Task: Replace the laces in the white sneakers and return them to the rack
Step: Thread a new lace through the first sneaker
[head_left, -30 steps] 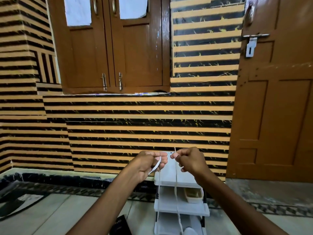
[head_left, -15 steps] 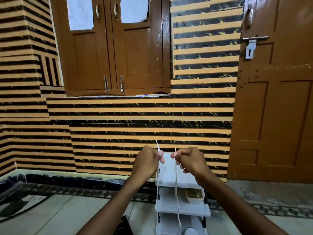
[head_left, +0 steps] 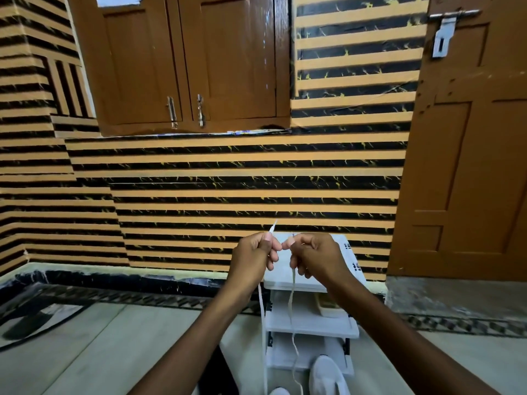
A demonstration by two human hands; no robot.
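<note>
lacing step: we hold the lace up by its two ends

our left hand [head_left: 253, 258] pinches one end of the white lace [head_left: 291, 303], tip poking up, and our right hand [head_left: 316, 256] pinches the other strand; both hang towards the white sneakers [head_left: 328, 374] on the floor before the rack [head_left: 310, 323]. next, we judge, level the ends, then thread the eyelets; whether any are threaded we cannot tell

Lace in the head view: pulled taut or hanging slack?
Slack. Left hand and right hand each pinch the lace; its right strand dangles wavy toward the white sneakers.
</note>
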